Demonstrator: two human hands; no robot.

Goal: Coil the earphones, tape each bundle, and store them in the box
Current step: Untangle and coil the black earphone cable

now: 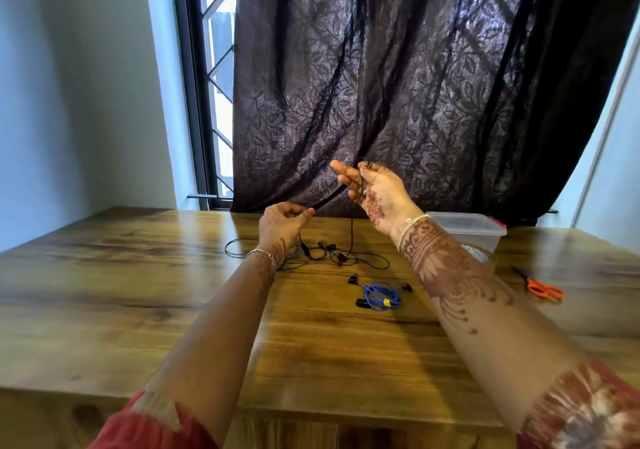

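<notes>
Black earphones (341, 257): cord wound round right hand (375, 192) fingers (346, 171), thumb-held; left hand (282, 221), at its eight o'clock, pinches the cord.

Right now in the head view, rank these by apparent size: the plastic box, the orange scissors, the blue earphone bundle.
1. clear plastic box
2-3. blue earphone bundle and orange scissors: they look about alike, so unranked.

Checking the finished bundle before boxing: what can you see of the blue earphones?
The blue earphones lie flat on the wooden table, their blue cable coiled into a small loop. Black earbuds stick out at its left, another black end at its upper right. A small yellow strip crosses the coil, tape or tag I cannot tell. No hand touches them; the loose black earphones lie apart, farther back.
</notes>
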